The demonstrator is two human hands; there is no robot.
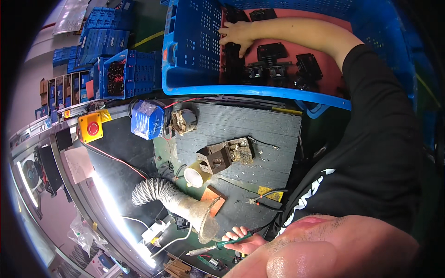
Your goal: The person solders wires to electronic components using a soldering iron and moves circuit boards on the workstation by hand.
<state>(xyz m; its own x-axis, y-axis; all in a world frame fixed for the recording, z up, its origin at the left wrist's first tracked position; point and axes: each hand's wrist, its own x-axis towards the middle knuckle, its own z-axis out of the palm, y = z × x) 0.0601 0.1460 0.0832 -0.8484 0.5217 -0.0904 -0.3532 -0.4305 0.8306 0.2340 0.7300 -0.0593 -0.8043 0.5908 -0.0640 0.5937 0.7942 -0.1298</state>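
**One hand in the blue crate, the other on the soldering iron**

Black electronic parts (pixel 273 69) lie scattered on the reddish floor of a large blue crate (pixel 194 51) at the top of the view, beyond the far edge of the counter (pixel 259 134). One hand (pixel 237 34) reaches across into that crate, arm stretched along its back, fingers spread and resting on the black parts close to the perforated wall; its grip looks loose, laid on the parts rather than clenched, and I cannot tell whether it has one lifted. Which of the person's hands this is cannot be told for sure from the twisted view.

The other hand (pixel 243 241) sits low in the picture, near the person's chin, its grip closed round the green handle of a soldering iron (pixel 218 245) whose metal tip points leftward.

Between the two, on the dark, scorched counter, stands a small metal fixture block (pixel 218 157) with crusted residue beside it. Just below is a white cup (pixel 194 177), then the grey ribbed fume hose (pixel 171 199) with its flared mouth. Further left sit a blue wrapped box (pixel 147 119) and a yellow box with a red stop button (pixel 91 127). Smaller blue crates (pixel 125 72) stand stacked beyond.
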